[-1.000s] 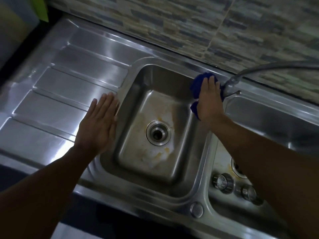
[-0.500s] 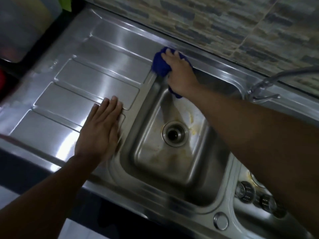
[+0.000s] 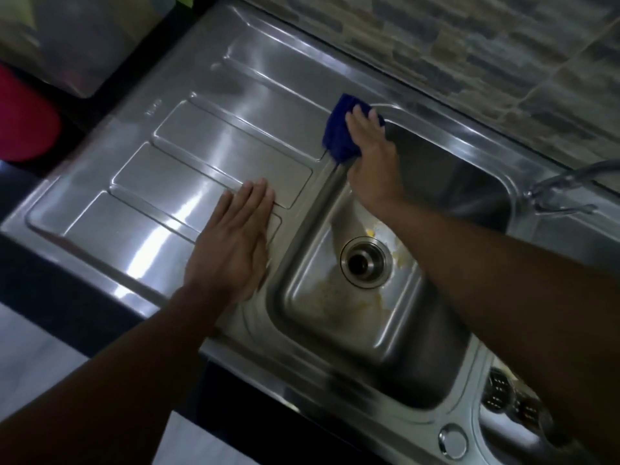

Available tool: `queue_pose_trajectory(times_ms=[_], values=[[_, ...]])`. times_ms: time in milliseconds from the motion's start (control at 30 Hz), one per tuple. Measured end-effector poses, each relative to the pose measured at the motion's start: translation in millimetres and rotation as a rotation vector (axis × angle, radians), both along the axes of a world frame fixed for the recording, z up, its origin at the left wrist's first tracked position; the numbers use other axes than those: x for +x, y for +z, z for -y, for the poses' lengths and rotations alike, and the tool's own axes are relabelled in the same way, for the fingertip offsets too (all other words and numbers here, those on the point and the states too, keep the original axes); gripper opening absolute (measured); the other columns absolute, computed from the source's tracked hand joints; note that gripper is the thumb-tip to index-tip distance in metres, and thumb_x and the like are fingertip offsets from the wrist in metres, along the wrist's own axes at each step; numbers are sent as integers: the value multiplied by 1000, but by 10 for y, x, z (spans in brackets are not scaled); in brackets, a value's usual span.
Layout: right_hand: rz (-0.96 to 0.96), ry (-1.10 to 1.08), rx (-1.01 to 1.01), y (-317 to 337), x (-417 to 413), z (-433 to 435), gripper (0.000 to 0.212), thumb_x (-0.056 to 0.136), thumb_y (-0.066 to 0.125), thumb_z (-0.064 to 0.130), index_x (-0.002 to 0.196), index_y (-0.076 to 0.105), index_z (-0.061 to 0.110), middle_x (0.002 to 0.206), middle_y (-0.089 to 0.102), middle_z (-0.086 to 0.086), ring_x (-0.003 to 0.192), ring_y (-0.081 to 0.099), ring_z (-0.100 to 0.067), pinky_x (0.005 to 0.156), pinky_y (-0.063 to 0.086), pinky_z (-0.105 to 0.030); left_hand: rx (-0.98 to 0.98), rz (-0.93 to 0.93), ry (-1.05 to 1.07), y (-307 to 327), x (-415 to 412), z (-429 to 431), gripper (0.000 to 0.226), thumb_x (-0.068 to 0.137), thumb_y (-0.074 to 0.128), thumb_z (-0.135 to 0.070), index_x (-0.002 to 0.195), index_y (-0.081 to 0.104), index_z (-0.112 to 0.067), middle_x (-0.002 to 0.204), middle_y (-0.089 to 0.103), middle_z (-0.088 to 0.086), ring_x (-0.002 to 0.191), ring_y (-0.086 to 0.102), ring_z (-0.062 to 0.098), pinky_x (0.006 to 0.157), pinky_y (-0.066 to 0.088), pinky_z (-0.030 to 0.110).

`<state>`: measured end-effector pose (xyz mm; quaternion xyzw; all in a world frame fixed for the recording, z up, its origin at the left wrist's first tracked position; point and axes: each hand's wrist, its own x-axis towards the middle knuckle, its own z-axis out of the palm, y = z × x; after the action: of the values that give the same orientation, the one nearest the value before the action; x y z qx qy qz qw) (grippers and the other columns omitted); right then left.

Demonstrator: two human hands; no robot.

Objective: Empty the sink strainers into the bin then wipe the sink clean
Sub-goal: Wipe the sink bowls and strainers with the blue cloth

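Note:
A steel sink basin (image 3: 339, 317) shows yellowish stains on its floor around an open drain (image 3: 365, 261). My right hand (image 3: 370, 152) presses a blue cloth (image 3: 337, 132) against the basin's far left corner rim. My left hand (image 3: 235, 243) lies flat, fingers together, on the ribbed drainboard (image 3: 201, 162) just left of the basin. Two metal strainers (image 3: 496, 392) lie in the second basin at the lower right, partly hidden by my right forearm.
A tap (image 3: 563, 186) stands at the right behind the basins, under a tiled wall (image 3: 469, 45). A red object (image 3: 23, 122) and a translucent container (image 3: 67, 38) sit off the counter's left end. A round metal cap (image 3: 453, 439) sits on the front rim.
My right hand slid the blue cloth from beside the tap leftward along the back rim to the far left corner. The view swung left. My left hand stayed flat on the drainboard.

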<state>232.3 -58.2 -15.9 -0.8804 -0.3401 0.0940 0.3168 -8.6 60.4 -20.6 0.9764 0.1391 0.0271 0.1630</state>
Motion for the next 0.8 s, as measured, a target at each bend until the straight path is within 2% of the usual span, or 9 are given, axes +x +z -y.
queue_pose_trajectory(times_ms=[133,267,333,467,533,667,800], values=[[-23,65,-44,35,-82,16,80,82,53,-21,154,32,7,164,25,-9,154,10,-30,126,13,-44,9,3,-8,16,8,-22,57,104,20,-28,158,23,-10,166,17,8,156,11,21,126,14,48],[-87,175,-38,92,-440,178,84,80,53,-26,154,31,5,164,23,-11,154,9,-30,125,7,-31,-35,6,56,114,-20,38,57,103,27,-27,157,27,-8,165,22,11,155,14,22,128,9,45],[-118,226,-67,153,-615,238,86,79,55,-26,155,31,8,165,22,-8,155,7,-28,126,9,-34,-22,-8,128,160,-167,37,61,101,31,-31,156,28,-5,163,24,14,154,17,25,127,9,47],[-98,328,-139,263,-875,346,87,82,58,-21,156,27,10,166,19,-6,155,6,-27,126,14,-36,62,-119,179,269,-626,37,69,97,20,-38,156,26,-3,164,22,17,154,15,28,127,10,49],[-58,393,-177,290,-1027,395,86,83,60,-18,157,27,11,166,19,-5,155,6,-27,126,16,-38,37,-131,219,294,-808,143,68,98,20,-39,158,23,-6,165,19,14,155,12,26,127,9,48],[-100,495,-149,267,-1370,564,82,83,59,-19,154,34,12,165,23,-3,155,8,-27,124,22,-42,-6,-161,238,260,-974,377,70,98,13,-43,160,15,-12,168,9,8,156,2,20,128,7,45],[-160,616,-82,221,-1828,761,78,79,61,-21,149,44,8,160,34,-8,153,16,-30,122,27,-44,-17,-133,188,204,-1114,462,69,99,14,-43,158,19,-8,166,14,12,156,8,23,127,8,43]])
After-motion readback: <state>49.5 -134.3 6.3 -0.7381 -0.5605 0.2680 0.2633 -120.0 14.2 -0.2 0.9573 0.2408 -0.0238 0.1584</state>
